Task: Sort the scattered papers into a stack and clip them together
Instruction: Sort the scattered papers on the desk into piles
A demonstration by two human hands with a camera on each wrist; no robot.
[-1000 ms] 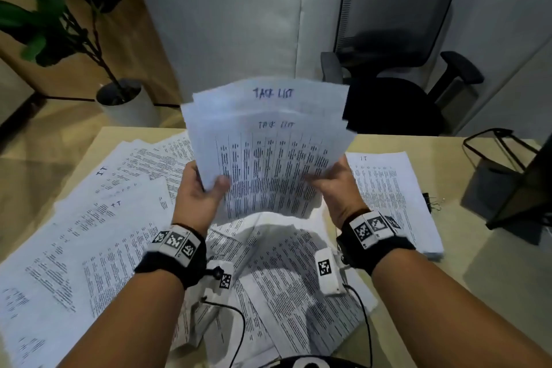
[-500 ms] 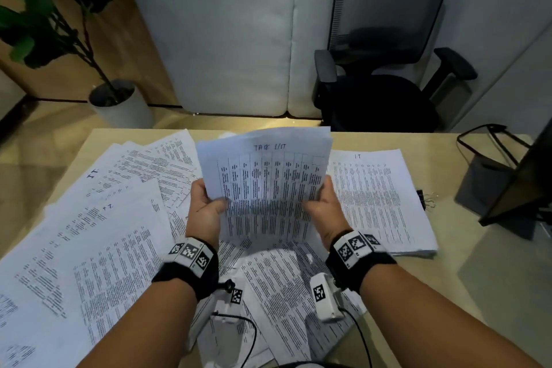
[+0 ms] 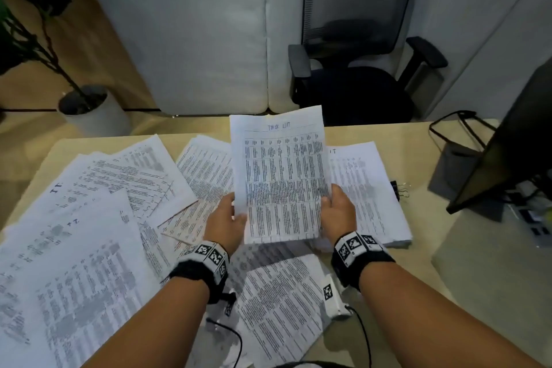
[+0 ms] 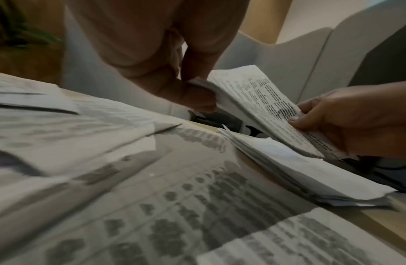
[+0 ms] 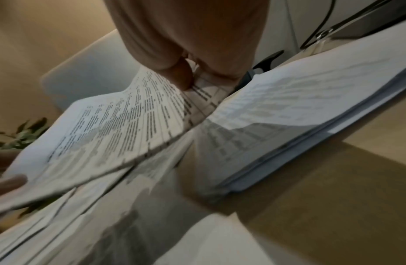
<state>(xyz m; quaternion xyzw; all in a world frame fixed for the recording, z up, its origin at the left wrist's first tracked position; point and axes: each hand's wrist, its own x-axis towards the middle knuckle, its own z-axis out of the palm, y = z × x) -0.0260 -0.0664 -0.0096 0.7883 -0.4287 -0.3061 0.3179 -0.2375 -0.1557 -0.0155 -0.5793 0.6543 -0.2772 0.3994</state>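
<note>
Both hands hold a bundle of printed sheets (image 3: pixel 280 179) upright above the desk, its bottom edge low over the loose papers. My left hand (image 3: pixel 228 218) grips the bundle's left edge, thumb on the front; the left wrist view shows the same pinch on the bundle (image 4: pixel 261 100). My right hand (image 3: pixel 336 209) grips the right edge, and its thumb presses the bundle (image 5: pixel 120 125) in the right wrist view. A neat stack of papers (image 3: pixel 370 188) lies flat just right of the bundle. Scattered papers (image 3: pixel 89 218) cover the desk's left and front. A black binder clip (image 3: pixel 397 190) lies beside the stack's right edge.
A dark monitor (image 3: pixel 507 143) and its stand fill the desk's right side. Bare desk (image 3: pixel 424 248) shows to the right of the stack. A black office chair (image 3: pixel 358 75) stands behind the desk, and a potted plant (image 3: pixel 86 104) is on the floor at the far left.
The fanned sheets have been squared into one tidy bundle. Both hands have lowered it and shifted it right, toward the neat stack.
</note>
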